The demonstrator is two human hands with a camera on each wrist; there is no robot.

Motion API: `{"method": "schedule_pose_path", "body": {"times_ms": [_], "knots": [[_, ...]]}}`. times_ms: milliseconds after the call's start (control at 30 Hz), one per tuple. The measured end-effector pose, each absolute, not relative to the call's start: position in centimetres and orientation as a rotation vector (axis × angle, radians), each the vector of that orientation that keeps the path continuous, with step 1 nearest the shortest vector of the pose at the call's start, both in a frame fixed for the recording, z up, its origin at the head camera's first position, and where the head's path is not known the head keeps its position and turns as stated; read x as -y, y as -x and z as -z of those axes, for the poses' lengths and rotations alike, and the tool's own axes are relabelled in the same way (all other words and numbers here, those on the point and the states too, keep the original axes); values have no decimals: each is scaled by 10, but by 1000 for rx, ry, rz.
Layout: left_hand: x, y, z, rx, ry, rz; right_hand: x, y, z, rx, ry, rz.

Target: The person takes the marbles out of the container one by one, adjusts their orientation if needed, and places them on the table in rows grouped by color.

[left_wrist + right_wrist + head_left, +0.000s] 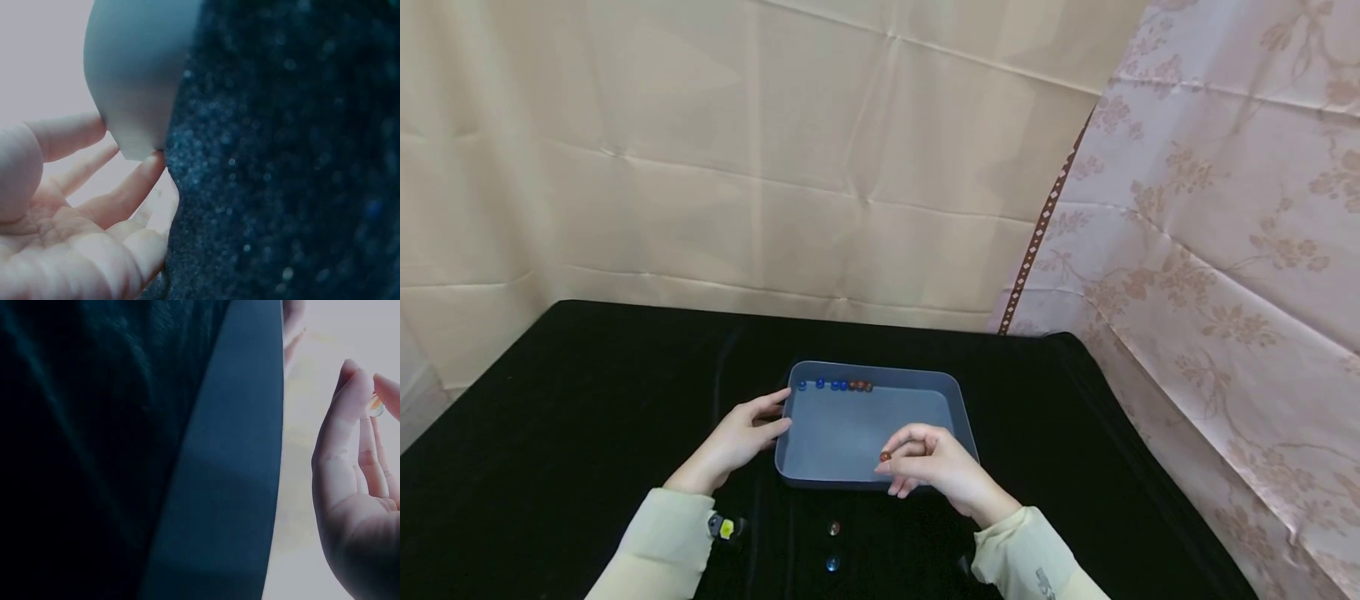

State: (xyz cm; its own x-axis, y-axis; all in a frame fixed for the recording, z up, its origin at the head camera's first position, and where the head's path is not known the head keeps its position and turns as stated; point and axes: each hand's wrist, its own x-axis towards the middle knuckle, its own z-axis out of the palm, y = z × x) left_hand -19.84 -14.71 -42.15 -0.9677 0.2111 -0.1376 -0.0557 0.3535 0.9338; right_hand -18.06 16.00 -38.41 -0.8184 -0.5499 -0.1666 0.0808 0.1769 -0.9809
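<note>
A grey-blue rectangular tray (857, 433) lies on the black cloth. Along its far wall is a row of marbles, several blue ones (835, 385) at the left followed by brown ones (861, 385). My right hand (936, 467) pinches an orange-brown marble (885, 457) between thumb and fingertip above the tray's near right part; the right wrist view catches this marble (375, 406) as clear glass with orange inside. With fairly straight fingers, my left hand (741, 437) touches the tray's left side, thumb and fingertips against its outer wall (140, 94).
Two more marbles lie on the cloth in front of the tray: a clear brownish one (834, 528) and a light blue one (832, 564) nearer me. The black-covered table (587, 400) ends at a beige curtain (700, 167) behind and a floral curtain (1240, 250) at the right.
</note>
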Motion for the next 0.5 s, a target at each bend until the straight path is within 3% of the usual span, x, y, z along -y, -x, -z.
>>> {"method": "schedule_pose_path", "body": {"times_ms": [500], "knots": [[148,199,421,-2371,-144,-1655,-154,168,395,-1830,461,1626]]}}
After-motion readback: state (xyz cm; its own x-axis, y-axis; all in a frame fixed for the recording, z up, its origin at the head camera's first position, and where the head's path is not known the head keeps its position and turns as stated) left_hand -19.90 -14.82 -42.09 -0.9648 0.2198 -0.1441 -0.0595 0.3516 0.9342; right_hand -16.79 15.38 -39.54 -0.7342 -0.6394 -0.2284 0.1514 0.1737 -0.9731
